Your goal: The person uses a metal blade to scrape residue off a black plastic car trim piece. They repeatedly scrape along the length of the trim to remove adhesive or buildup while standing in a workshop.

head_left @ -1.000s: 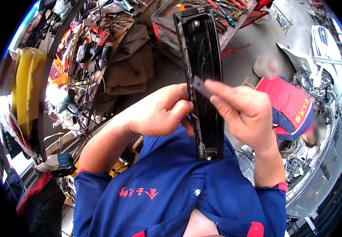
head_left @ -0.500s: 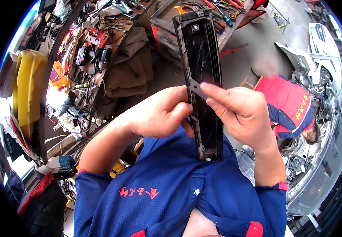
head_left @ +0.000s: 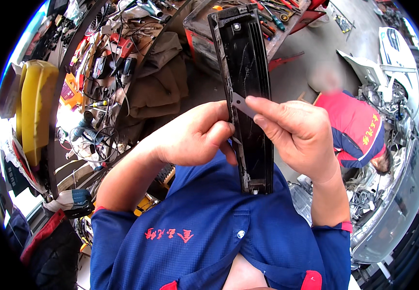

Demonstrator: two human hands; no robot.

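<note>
The black panel [head_left: 248,72] lies lengthwise in front of the person, its near end at the shirt [head_left: 200,217]. The left hand [head_left: 197,135] is curled at the panel's left edge; its hidden fingertips leave the full grip uncertain. The right hand [head_left: 296,130] pinches a thin grey blade [head_left: 243,104] across the panel.

The panel looks stiff, fairly light and perhaps slick on its face, so its long edges seem the best hold; the blade is best held by its flats.

The left fingers crowd the blade. Beyond the panel's far end is a tool-strewn surface [head_left: 278,41]; left of it, brown cloth [head_left: 161,94] and cables [head_left: 101,142]; right, a co-worker [head_left: 352,121].
</note>
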